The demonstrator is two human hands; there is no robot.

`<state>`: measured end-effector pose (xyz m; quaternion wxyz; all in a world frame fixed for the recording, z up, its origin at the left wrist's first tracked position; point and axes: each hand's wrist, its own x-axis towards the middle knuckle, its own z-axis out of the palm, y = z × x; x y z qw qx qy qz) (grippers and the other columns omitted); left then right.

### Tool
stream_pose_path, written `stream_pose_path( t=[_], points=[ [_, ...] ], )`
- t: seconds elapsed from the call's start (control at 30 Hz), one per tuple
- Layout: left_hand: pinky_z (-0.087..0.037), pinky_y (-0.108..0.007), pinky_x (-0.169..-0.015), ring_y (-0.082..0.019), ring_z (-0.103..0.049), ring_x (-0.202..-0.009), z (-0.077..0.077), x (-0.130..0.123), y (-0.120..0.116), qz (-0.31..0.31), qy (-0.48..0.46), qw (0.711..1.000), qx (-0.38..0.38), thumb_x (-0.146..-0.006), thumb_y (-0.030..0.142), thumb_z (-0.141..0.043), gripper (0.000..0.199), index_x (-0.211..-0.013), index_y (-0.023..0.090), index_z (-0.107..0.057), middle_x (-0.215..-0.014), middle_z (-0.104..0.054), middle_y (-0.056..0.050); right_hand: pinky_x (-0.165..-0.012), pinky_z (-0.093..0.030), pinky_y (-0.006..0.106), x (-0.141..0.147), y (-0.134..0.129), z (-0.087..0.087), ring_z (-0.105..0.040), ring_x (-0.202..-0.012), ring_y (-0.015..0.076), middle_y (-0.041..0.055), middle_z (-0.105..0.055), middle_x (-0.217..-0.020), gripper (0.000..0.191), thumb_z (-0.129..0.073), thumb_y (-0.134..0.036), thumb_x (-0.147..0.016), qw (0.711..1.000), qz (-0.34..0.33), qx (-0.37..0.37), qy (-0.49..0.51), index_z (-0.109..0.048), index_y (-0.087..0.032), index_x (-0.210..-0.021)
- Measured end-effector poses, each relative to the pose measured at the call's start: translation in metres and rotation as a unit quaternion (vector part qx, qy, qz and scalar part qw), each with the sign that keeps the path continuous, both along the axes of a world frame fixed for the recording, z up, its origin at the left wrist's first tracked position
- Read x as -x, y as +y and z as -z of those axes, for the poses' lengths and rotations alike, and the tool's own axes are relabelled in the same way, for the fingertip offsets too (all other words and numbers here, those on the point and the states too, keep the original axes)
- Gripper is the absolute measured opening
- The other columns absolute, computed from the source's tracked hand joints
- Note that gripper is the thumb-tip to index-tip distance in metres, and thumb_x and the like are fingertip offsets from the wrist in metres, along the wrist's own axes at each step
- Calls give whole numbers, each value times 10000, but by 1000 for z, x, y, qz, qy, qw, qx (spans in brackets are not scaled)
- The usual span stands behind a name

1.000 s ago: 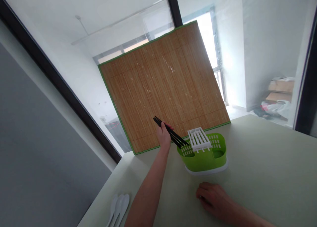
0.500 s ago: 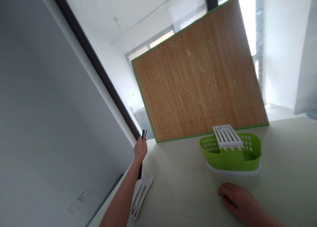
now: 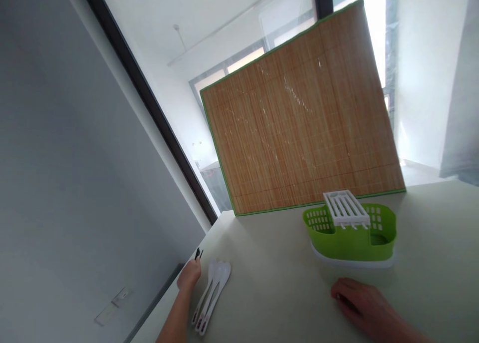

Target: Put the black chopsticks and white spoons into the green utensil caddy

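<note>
At the left edge of the table, my left hand is closed around several black chopsticks, whose ends stick out above the fist. Just right of that hand, white spoons lie side by side, handles toward me. My right hand rests curled on the tabletop in front of a green basket. A tiny pale spot shows between its fingers; whether it is a held thing cannot be made out. The basket has perforated walls, a white base, and a white slotted rack with small hooks on top.
A bamboo mat with green edging leans upright against the glass behind the white table. A grey wall with a socket plate borders the table's left side.
My left hand has moved down and toward me with the chopsticks, uncovering the white spoons. My right hand and the basket have stayed in place.
</note>
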<state>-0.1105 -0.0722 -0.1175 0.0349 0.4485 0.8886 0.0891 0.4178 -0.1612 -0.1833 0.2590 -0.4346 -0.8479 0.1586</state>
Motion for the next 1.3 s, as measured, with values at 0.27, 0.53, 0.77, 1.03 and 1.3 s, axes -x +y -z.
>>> stream_pose_path(
  t=[0.27,0.53,0.77,1.03,1.3],
  points=[
    [-465,-404,-822,-338,-611,-1012,24,-5,3,-7,17,1000,13,-879,406,-286,504,-1003,95,-663,-1072,-657,-209,-689,-406,269,0,-1,-1,-606,-777,173,24,-635,-863,182,-428,-127,-837,1000,-1,-6,-3,-568,-226,-899],
    [-454,-434,-836,-333,-557,-1086,28,-7,-1,-41,45,997,-38,-832,400,-392,416,-1111,167,-595,-1138,-619,-175,-700,-406,266,0,0,2,-602,-783,174,23,-630,-863,194,-427,-115,-839,1000,2,-11,-5,-572,-230,-897],
    [-460,-488,-799,-378,-573,-1027,15,-14,-6,-40,36,994,-96,-813,379,-442,378,-1051,149,-624,-1060,-641,-186,-694,-398,261,2,-1,-1,-599,-779,171,16,-626,-855,195,-436,-99,-823,1000,4,-7,-7,-568,-228,-886],
    [-467,-293,-860,-169,-597,-948,-26,-132,23,144,33,951,-271,-902,322,-366,337,-1155,189,-546,-1137,-588,-79,-671,-380,256,3,-1,-1,-597,-762,169,14,-621,-837,178,-428,-120,-843,1000,8,-15,-17,-566,-228,-877],
    [-503,-237,-725,-85,-580,-687,-61,-350,-17,564,-86,762,-306,-887,348,-496,273,-1132,246,-557,-1155,-571,-38,-660,-367,251,5,-3,-3,-591,-751,166,13,-614,-817,170,-449,-118,-823,1000,17,-12,-20,-580,-223,-849]
  ],
)
